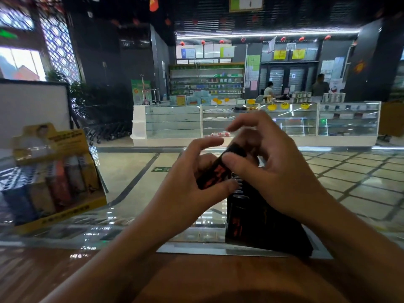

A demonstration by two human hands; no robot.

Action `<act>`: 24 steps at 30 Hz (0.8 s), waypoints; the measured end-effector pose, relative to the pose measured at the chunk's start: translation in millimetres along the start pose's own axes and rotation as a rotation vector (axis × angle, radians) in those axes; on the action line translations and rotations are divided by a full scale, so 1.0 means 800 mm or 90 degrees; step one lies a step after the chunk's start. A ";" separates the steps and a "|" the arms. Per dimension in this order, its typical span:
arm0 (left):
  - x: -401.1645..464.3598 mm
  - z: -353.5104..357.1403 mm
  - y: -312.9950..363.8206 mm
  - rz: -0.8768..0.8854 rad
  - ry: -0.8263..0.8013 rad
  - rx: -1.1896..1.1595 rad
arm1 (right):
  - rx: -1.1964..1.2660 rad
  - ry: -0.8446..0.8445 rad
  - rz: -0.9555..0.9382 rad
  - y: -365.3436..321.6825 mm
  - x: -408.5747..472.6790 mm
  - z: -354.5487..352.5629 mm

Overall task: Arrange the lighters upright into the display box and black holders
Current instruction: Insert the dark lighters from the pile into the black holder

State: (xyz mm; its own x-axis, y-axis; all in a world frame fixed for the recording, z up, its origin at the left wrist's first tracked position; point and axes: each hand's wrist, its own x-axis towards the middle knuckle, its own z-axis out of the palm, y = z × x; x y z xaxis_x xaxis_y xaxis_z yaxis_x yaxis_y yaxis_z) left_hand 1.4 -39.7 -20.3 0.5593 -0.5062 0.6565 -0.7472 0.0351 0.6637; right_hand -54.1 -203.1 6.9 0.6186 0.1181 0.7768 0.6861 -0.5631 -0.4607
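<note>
Black lighter (pixel 220 169) tilted, pinched between left hand (pixel 188 184) and right hand (pixel 273 167) fingers

so the surface is a glass-topped counter (pixel 122 224), pretty reflective, you can see floor tiles through and past it. The near edge turns into a brown wood-look strip (pixel 196 278) running across the bottom. On the glass at the left sits a yellow cardboard display box (pixel 65 212) with lighters (pixel 59 182) standing upright in a row inside it, kinda blurry. Near the middle-right a black holder (pixel 262 228) with red markings stands on the glass close to the wood edge, well apart from the yellow box
</note>
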 end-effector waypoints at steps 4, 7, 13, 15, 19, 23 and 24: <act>0.000 -0.001 -0.013 0.053 0.050 0.061 | 0.035 0.052 0.019 0.008 0.003 -0.014; -0.001 -0.005 -0.015 0.089 0.069 0.112 | 0.017 0.070 0.008 0.012 0.002 -0.018; -0.003 -0.001 -0.021 0.130 0.053 0.233 | 0.002 0.090 -0.002 0.011 -0.006 -0.015; -0.004 -0.001 -0.025 0.136 0.047 0.246 | 0.020 0.090 0.003 0.010 -0.006 -0.014; -0.003 -0.002 -0.028 0.126 0.023 0.230 | 0.079 0.060 -0.004 0.009 -0.004 -0.016; -0.003 0.000 -0.027 0.130 0.004 0.219 | 0.075 0.057 -0.027 0.010 -0.003 -0.013; -0.003 0.000 -0.026 0.134 -0.002 0.215 | 0.073 0.056 -0.033 0.011 -0.003 -0.013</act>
State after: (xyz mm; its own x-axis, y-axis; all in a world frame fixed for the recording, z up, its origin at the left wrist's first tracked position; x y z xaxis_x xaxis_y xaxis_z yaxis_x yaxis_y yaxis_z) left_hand 15.7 -39.4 -35.6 0.3801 -0.5210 0.7642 -0.9219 -0.1466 0.3586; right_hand -53.6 -217.1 5.9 0.5486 0.0697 0.8332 0.7584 -0.4608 -0.4609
